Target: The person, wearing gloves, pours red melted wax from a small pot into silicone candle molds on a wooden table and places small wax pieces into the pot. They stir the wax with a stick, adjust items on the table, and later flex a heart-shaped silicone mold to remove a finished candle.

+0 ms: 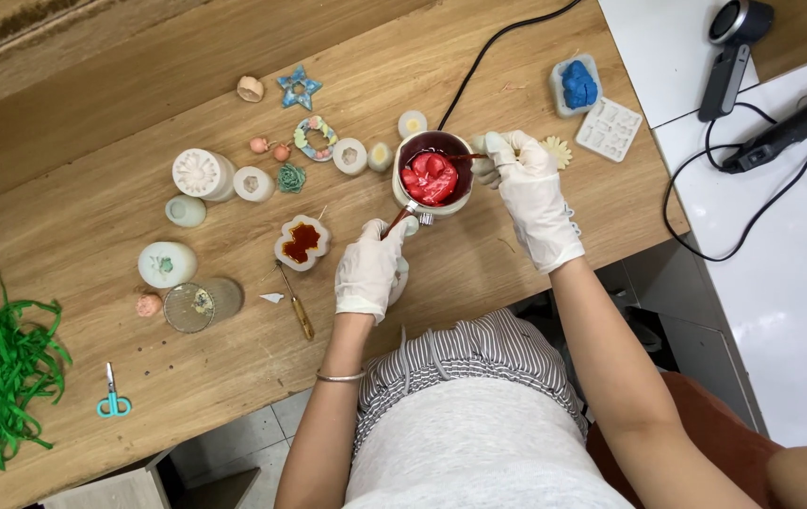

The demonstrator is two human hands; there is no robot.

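head view: gloved left hand (370, 271) closed on pot handle (397, 220); gloved right hand (528, 184) pinches spoon (467, 157) w/ fingers, over red wax in pot (433, 174) on bench (234, 368).

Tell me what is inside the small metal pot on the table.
The metal pot holds glossy red lumps, apparently soft wax. The right hand holds a thin tool into it; the left hand grips the handle. The lumps cover the pot's bottom and the tool's tip.

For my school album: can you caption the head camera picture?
Gloved left hand holds the handle of a small pot of red wax; right hand stirs it.
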